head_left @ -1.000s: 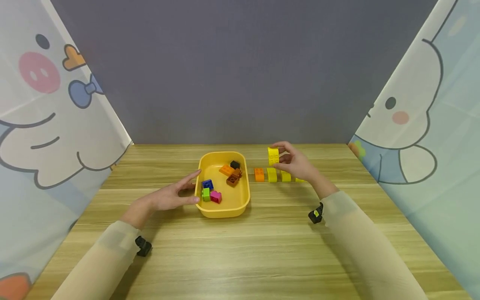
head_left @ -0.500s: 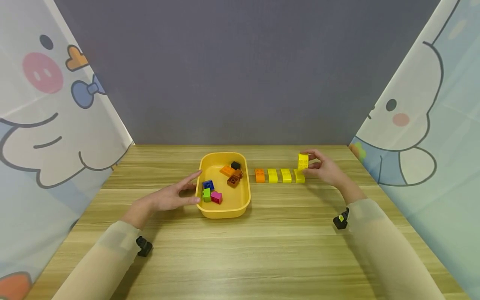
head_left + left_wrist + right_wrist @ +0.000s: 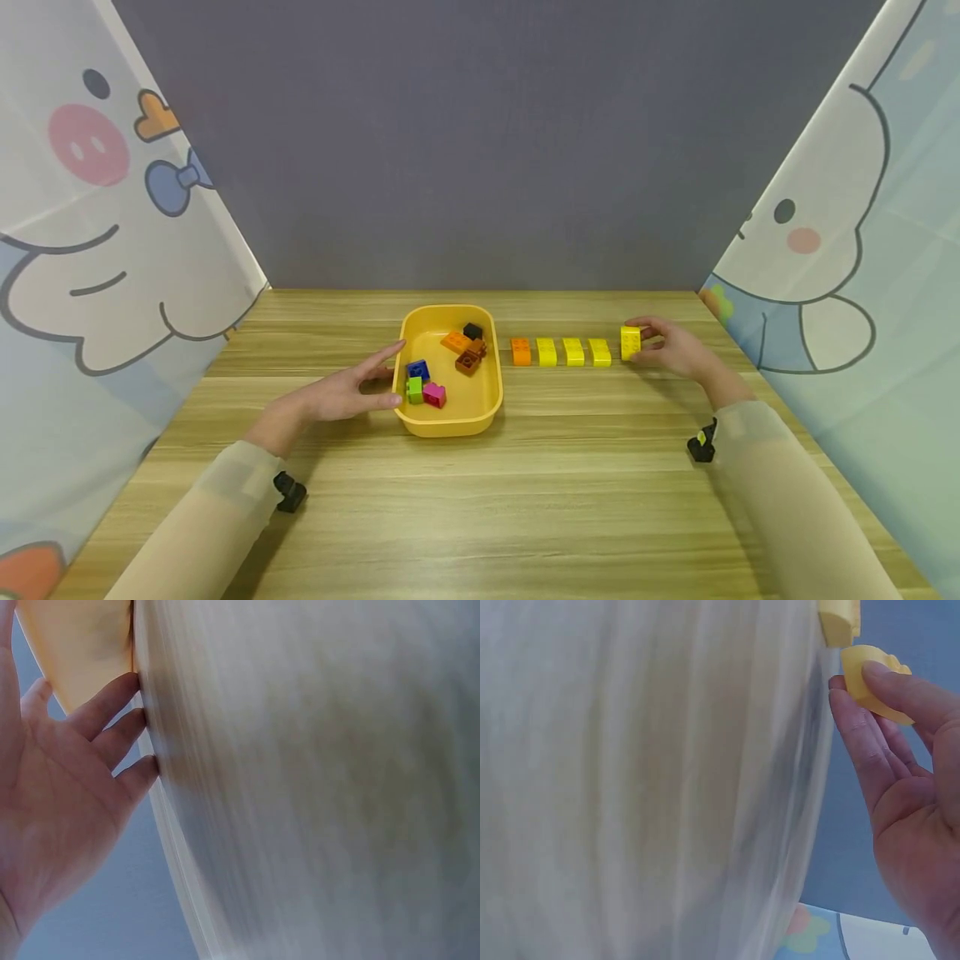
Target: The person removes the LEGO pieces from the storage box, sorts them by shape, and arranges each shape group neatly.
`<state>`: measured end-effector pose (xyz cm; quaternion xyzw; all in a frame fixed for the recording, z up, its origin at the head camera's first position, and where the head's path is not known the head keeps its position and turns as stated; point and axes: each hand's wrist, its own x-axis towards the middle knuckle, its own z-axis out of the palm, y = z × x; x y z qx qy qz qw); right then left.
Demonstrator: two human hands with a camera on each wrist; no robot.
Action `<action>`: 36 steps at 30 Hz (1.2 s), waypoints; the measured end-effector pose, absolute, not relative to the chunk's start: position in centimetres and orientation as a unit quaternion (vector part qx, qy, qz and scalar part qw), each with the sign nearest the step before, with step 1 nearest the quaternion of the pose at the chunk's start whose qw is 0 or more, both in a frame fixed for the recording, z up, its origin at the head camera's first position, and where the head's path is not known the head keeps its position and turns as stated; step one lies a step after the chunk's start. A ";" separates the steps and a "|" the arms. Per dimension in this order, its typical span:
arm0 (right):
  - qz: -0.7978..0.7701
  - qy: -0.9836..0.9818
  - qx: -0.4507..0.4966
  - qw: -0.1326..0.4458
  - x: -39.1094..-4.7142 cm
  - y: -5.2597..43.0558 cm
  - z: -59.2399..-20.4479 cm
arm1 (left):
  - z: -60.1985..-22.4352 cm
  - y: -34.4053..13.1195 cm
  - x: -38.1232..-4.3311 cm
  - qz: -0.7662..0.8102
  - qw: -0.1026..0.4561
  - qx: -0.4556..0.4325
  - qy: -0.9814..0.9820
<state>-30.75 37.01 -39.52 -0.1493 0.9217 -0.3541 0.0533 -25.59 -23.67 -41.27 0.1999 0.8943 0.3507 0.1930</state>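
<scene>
My right hand (image 3: 675,350) pinches a yellow toy brick (image 3: 630,342) between thumb and fingers, at the right end of a row of bricks. In the right wrist view the held yellow brick (image 3: 870,679) looks tilted, with another yellow brick (image 3: 838,621) beside it. The row runs from an orange brick (image 3: 521,352) through yellow bricks (image 3: 573,352), set slightly apart. My left hand (image 3: 341,396) rests against the left side of a yellow tray (image 3: 447,427), fingers spread and fairly straight; in the left wrist view its fingertips (image 3: 129,681) reach the tray's side (image 3: 82,645).
Inside the tray lie a blue brick (image 3: 417,370), a green brick (image 3: 415,390), a pink brick (image 3: 434,394), an orange brick (image 3: 455,342), brown pieces (image 3: 468,362) and a black brick (image 3: 472,331). A grey panel (image 3: 480,150) rises behind the wooden table (image 3: 480,517).
My right hand has carried the yellow brick rightward over the row and lowered it beside the last yellow brick. The left hand stays at the tray.
</scene>
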 end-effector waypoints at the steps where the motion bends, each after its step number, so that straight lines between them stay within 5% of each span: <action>1: -0.348 0.923 -0.151 0.056 -30.8 37.1 -39.6 | -41.3 -23.7 -25.6 0.350 0.193 0.200 0.895; 36: -0.276 0.931 -0.217 0.096 -31.6 37.2 -41.1 | -41.3 -23.6 -25.6 0.349 0.194 0.200 0.895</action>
